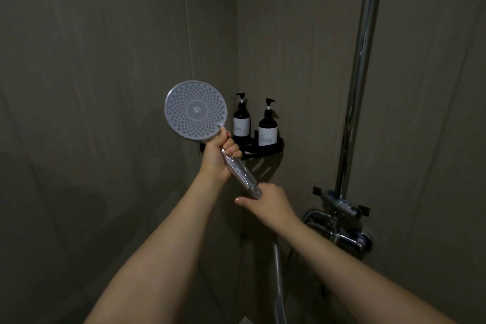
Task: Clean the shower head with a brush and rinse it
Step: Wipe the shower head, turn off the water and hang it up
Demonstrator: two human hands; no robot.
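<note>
Forearms, two, bare, reaching in from 6 o'clock; left hand [219,156] wraps its fingers round the upper handle of the shower head [196,110], held up at centre, nozzle face toward the camera; right hand [268,200] holds the handle's lower end, thumb out. Likely light, rigid plastic, slippery when wet; best held mid-handle. Hose [278,271] trails toward 6 o'clock. Corner shelf [265,150] with two pump bottles [267,126] just behind; chrome riser pipe [360,73] at 2 o'clock; dim grey walls; no brush visible
</note>
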